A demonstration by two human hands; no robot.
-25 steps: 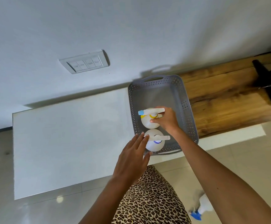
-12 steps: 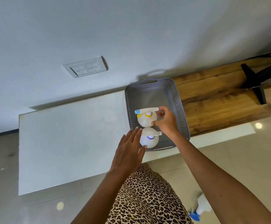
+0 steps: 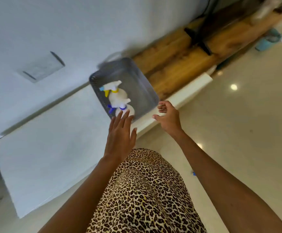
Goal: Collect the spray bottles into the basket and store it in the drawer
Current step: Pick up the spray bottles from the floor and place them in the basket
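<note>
A grey perforated basket (image 3: 142, 88) stands on the white cabinet top (image 3: 53, 140), near its right end. Two white spray bottles stand inside it: one with a yellow collar (image 3: 117, 94) farther back, one with a blue collar (image 3: 126, 110) nearer me. My left hand (image 3: 121, 133) is flat with fingers spread, its fingertips at the blue-collared bottle and the basket's near rim. My right hand (image 3: 168, 117) hovers just outside the basket's near right corner, fingers loosely curled and holding nothing. The view is blurred by motion.
A wooden surface (image 3: 178, 64) adjoins the cabinet on the right, with a black stand (image 3: 197, 37) on it. A wall switch plate (image 3: 42, 67) sits above the cabinet. Glossy tiled floor (image 3: 237, 123) lies to the right, with a teal object (image 3: 269, 39) far off.
My right hand has let go of the yellow-collared bottle and pulled out of the basket to its near right corner. The view has swung and tilted to the right.
</note>
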